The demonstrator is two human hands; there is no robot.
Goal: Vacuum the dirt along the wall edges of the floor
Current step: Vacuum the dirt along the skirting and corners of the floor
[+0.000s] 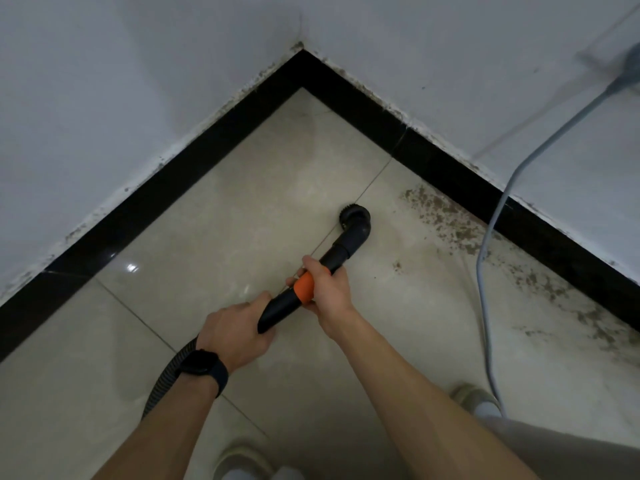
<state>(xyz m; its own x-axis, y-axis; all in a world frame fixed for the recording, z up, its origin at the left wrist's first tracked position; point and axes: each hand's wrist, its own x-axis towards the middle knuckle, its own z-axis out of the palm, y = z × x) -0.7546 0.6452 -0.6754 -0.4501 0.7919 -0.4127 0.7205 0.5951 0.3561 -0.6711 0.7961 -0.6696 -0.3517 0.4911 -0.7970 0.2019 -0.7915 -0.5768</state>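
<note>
A black vacuum wand (pixel 337 252) with an orange collar (pixel 304 288) points toward the room corner. Its round brush nozzle (pixel 349 216) sits over the beige tiled floor (pixel 214 237), left of the dirt. My right hand (pixel 327 289) grips the wand around the orange collar. My left hand (pixel 239 329) grips the wand's rear end, where the ribbed hose (pixel 162 379) joins and runs back under my wrist. Brown dirt (pixel 450 220) lies scattered along the right wall's black skirting (pixel 450 168), from mid-wall down to the frame's right edge.
Two white walls meet at a corner (pixel 301 46), both edged with black skirting. A grey power cable (pixel 485 265) hangs from the right wall and trails across the dirty floor past my right shoe (pixel 476 398). My left shoe (pixel 242 460) is at the bottom.
</note>
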